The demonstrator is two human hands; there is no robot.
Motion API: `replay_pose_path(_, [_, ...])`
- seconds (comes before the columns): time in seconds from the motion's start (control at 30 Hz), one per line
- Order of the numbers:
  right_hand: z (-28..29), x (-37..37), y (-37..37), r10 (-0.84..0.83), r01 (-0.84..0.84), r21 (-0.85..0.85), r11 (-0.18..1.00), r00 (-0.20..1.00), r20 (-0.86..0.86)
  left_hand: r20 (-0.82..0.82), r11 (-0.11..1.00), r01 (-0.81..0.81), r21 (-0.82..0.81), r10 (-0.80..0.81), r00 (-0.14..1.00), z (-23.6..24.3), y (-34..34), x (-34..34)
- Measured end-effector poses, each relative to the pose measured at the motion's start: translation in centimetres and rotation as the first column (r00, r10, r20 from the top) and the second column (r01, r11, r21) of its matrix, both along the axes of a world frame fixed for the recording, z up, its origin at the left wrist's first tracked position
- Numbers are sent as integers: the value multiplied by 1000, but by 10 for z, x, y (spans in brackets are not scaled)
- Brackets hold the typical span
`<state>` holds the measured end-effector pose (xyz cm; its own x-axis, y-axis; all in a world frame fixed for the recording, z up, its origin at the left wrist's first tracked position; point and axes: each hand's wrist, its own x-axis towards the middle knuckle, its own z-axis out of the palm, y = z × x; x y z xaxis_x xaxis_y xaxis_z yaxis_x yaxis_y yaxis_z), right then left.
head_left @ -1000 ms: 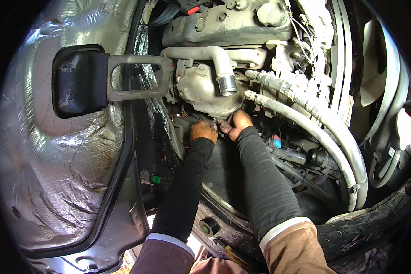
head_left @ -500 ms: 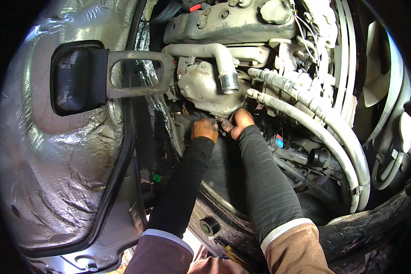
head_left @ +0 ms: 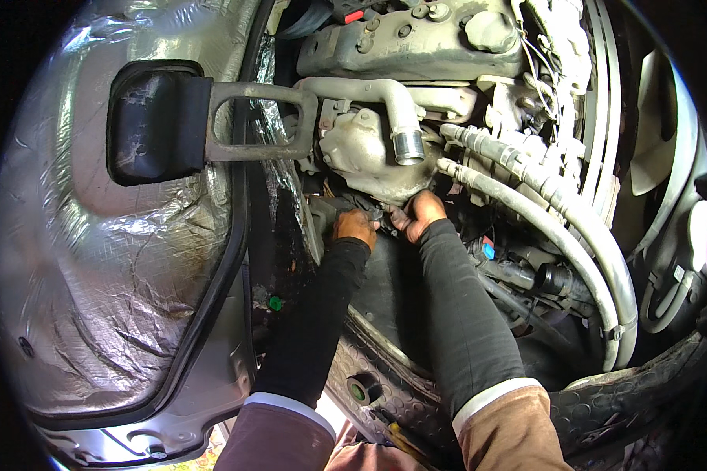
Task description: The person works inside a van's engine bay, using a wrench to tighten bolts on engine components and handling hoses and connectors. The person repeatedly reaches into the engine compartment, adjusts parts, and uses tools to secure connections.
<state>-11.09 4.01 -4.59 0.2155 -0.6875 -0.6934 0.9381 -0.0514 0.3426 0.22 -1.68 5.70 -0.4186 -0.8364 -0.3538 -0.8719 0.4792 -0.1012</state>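
Observation:
Both arms reach into an engine bay, in dark sleeves. My left hand [head_left: 357,228] is closed, its fingertips pinched at a small dark part just below a dusty metal housing [head_left: 377,161]. Close on its right, my right hand [head_left: 423,212] is curled with thumb and fingers pressed together at the same spot, right under the housing's lower edge. What the fingertips hold is too small and shadowed to name. A curved metal pipe [head_left: 401,106] with a shiny open end [head_left: 408,147] comes down in front of the housing.
A long engine cover with a round cap [head_left: 491,33] lies behind. Two thick grey hoses [head_left: 573,228] curve down on the right. On the left, a bracket [head_left: 263,122] with a slot crosses from a foil-lined panel [head_left: 133,290]. A textured dark mat [head_left: 605,408] covers the near edge.
The whole scene has shifted slightly right in the picture. Both hands stay at the same place under the housing, with the fingers moving only a little.

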Motion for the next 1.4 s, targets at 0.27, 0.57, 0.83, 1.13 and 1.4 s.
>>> replay_pose_path(0.27, [3,2,0,11,-12,-29,1000,999,-45,-19,994,-59,-93,58,998,-14,3,-1])
replay_pose_path(0.57, [8,-1,4,4,-6,-26,1000,998,-61,-22,999,-17,-50,16,1000,-10,7,-7])
replay_pose_path(0.83, [8,3,2,-3,-1,-57,998,997,-72,-9,971,211,-109,-213,977,-25,-18,8])
replay_pose_path(1.13, [15,4,3,7,-12,-38,999,993,-122,-50,875,451,-174,-466,884,-20,-38,32])
replay_pose_path(1.4, [3,2,2,-11,6,-66,998,997,-75,76,995,17,-99,-9,997,-10,8,-5])
